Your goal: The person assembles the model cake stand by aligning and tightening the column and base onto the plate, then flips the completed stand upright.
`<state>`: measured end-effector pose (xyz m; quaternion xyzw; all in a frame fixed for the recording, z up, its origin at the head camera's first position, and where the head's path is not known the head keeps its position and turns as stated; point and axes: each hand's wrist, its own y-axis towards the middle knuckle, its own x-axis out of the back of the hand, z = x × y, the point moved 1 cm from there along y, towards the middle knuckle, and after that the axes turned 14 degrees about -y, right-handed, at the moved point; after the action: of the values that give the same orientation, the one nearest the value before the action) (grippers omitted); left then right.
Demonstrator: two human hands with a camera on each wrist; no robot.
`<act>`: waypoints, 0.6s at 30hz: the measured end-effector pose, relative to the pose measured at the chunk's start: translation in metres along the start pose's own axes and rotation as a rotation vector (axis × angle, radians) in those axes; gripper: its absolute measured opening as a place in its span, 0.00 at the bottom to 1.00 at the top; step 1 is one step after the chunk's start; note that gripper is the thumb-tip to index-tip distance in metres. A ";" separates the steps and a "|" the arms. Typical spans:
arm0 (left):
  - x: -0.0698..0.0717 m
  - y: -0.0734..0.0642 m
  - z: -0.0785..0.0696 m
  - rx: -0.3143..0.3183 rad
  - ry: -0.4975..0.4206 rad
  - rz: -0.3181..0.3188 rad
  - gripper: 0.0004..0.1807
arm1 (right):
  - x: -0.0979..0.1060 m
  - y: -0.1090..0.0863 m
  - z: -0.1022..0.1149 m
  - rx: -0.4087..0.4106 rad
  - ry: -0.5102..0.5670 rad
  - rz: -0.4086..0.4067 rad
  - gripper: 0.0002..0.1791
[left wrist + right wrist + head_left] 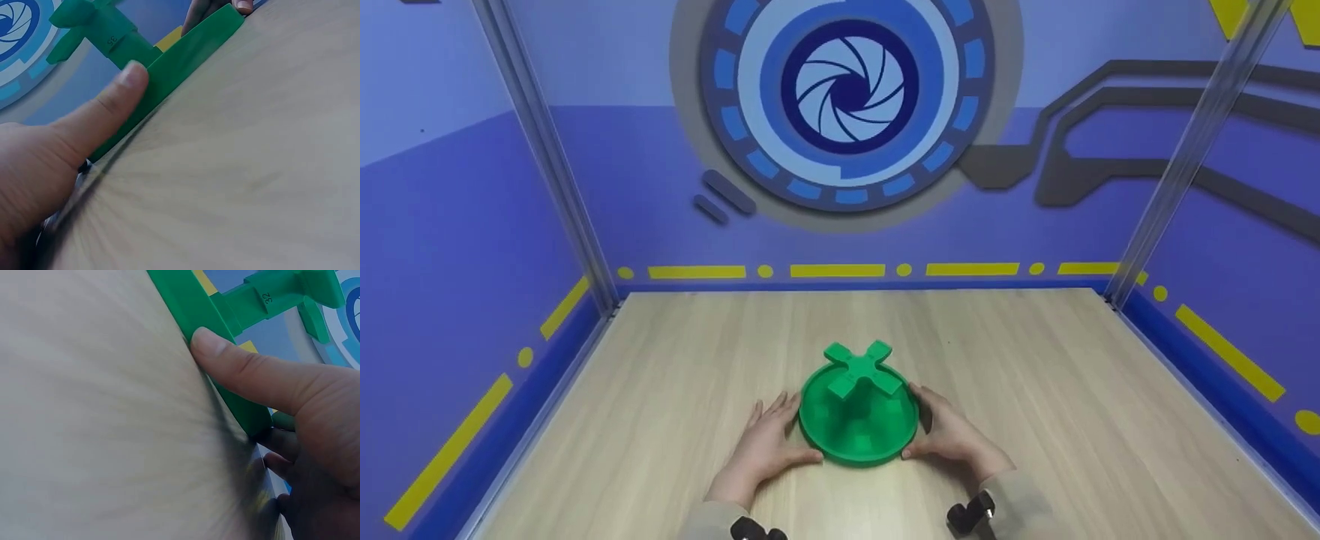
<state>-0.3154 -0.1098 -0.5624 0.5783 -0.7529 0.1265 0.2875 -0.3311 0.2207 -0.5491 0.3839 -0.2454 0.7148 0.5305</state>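
A round green tray (859, 459) with a low rim lies on the wooden table. From it rises a green post (115, 40) with marked numbers, topped by a cross-shaped piece (861, 366) with blunt arms. My left hand (767, 444) holds the tray's left side, its thumb on the near rim and its fingers along the side. On the opposite side my right hand (954, 433) grips the rim, thumb at the front and fingers farther back. Both wrist views show a thumb against the outer wall; the left fingers are hidden in the left wrist view.
The light wood tabletop (675, 360) surrounds the tray. Blue printed panels (645, 187) with yellow marks stand behind and at both sides, joined by metal corner posts (544, 150).
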 end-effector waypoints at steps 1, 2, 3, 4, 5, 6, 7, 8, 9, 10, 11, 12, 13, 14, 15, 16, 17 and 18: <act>0.000 0.000 0.000 -0.004 -0.005 0.001 0.65 | 0.000 0.000 0.000 -0.005 0.002 0.001 0.67; 0.000 0.001 -0.001 -0.007 -0.010 -0.001 0.64 | 0.000 0.000 0.000 -0.009 0.002 0.002 0.67; 0.000 0.001 -0.001 -0.009 -0.010 0.000 0.64 | 0.000 0.000 0.001 -0.009 0.001 0.002 0.67; 0.000 0.001 -0.002 -0.010 -0.009 0.001 0.63 | -0.001 0.001 0.000 -0.010 0.001 0.002 0.67; -0.001 0.001 -0.002 -0.010 -0.011 0.001 0.63 | -0.001 0.001 0.001 -0.010 0.004 0.003 0.67; -0.001 0.001 -0.002 -0.016 -0.012 -0.001 0.63 | -0.001 0.001 0.001 -0.012 0.004 0.003 0.67; -0.001 0.001 -0.003 -0.020 -0.012 -0.001 0.63 | -0.002 0.002 0.000 -0.015 0.006 0.001 0.67; -0.001 0.001 -0.003 -0.024 -0.012 -0.001 0.62 | -0.002 0.003 0.000 -0.017 0.006 -0.001 0.67; -0.001 0.002 -0.003 -0.029 -0.009 0.000 0.62 | -0.002 0.003 0.000 -0.018 0.007 -0.005 0.67; -0.002 0.002 -0.004 -0.037 -0.009 -0.002 0.61 | -0.003 0.003 0.000 -0.018 0.008 -0.009 0.67; -0.002 0.002 -0.004 -0.046 -0.012 -0.005 0.60 | -0.003 0.004 0.000 -0.019 0.010 -0.012 0.68; -0.002 0.002 -0.004 -0.053 -0.018 -0.009 0.59 | -0.003 0.004 0.000 -0.017 0.009 -0.018 0.68; -0.002 0.002 -0.005 -0.051 -0.026 -0.009 0.59 | -0.004 0.004 -0.001 -0.015 0.008 -0.022 0.67; -0.002 0.002 -0.005 -0.050 -0.034 -0.009 0.58 | -0.004 0.005 -0.001 -0.011 0.005 -0.024 0.67; -0.002 0.002 -0.005 -0.048 -0.045 -0.009 0.57 | -0.004 0.005 -0.001 -0.009 0.008 -0.025 0.67; -0.003 0.002 -0.006 -0.039 -0.064 -0.011 0.57 | -0.004 0.005 -0.001 -0.006 0.013 -0.025 0.68; -0.003 0.001 -0.006 -0.029 -0.086 -0.013 0.57 | -0.003 0.005 -0.001 -0.005 0.021 -0.026 0.68; -0.002 0.001 -0.006 -0.017 -0.110 -0.014 0.57 | -0.002 0.005 -0.001 -0.002 0.033 -0.027 0.68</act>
<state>-0.3142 -0.1043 -0.5587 0.5873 -0.7644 0.0860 0.2515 -0.3359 0.2187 -0.5513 0.3750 -0.2320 0.7136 0.5444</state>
